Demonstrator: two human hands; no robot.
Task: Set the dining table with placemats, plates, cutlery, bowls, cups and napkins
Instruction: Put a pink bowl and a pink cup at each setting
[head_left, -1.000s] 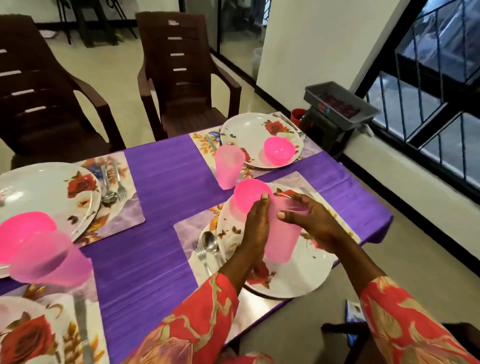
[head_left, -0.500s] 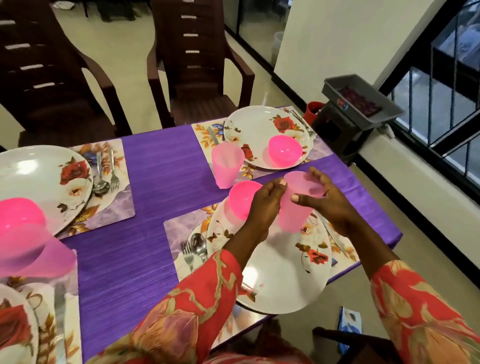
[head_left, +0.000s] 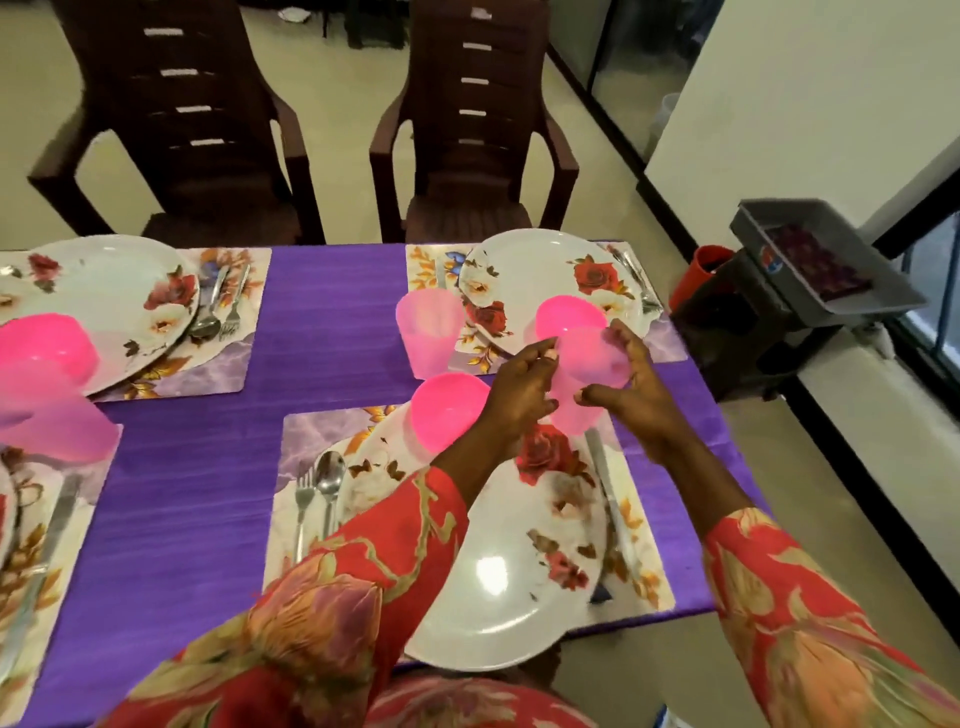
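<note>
A translucent pink cup (head_left: 584, 379) is held between both hands above the far end of the near floral plate (head_left: 498, 566). My left hand (head_left: 519, 395) pinches its left side and my right hand (head_left: 631, 389) grips its right side. A pink bowl (head_left: 447, 410) sits on that plate's far left part. Fork and spoon (head_left: 317, 493) lie left of the plate, a knife (head_left: 605, 483) right of it, all on a marbled placemat (head_left: 311, 431). The far setting has a plate (head_left: 540, 275), a pink bowl (head_left: 569, 314) and a pink cup (head_left: 428, 332).
The purple tablecloth (head_left: 197, 493) covers the table. At left stand another plate (head_left: 114, 291), pink bowl (head_left: 44, 345) and a blurred pink cup (head_left: 52, 415). Two dark chairs (head_left: 472, 119) stand behind. A grey tray on a dark stand (head_left: 810, 260) is off the right edge.
Both hands have carried the pink cup away from me, from over the middle of the near plate to its far end. The view has tilted down and shifted right.
</note>
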